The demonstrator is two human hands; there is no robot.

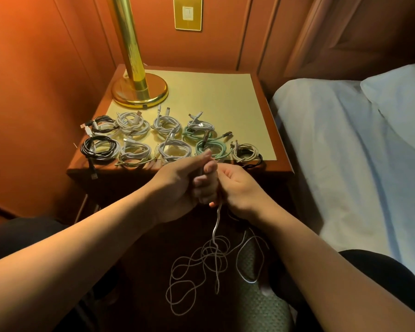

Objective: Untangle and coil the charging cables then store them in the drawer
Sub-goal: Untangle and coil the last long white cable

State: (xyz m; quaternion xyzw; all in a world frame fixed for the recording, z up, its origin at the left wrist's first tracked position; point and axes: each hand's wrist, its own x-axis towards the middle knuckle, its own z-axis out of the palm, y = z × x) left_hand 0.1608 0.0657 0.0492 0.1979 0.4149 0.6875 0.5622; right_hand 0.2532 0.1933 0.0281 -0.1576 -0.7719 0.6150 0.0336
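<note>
A bed [345,144] with pale sheets fills the right side of the frame, its edge running just beside the bench [280,164], a wooden nightstand in the upper middle. A yellow mat [216,97] covers most of the bench top; its right half and back are bare, open room. A brass lamp base [139,91] stands at the mat's back left corner. Nine coiled cables [173,137] lie in two rows along the front of the bench, reaching from the left edge to right of middle; a black coil [98,147] at the front left lets its plug hang over the edge, and the rightmost coil [246,153] sits at the front edge.

Just in front of the bench, at frame centre, the left hand [180,180] curls its fingers round a white cable [216,226], and the right hand [237,185] pinches the same cable beside it, the two hands touching. The cable drops between the forearms into a loose tangle [201,267] over the dark floor, lower middle.
</note>
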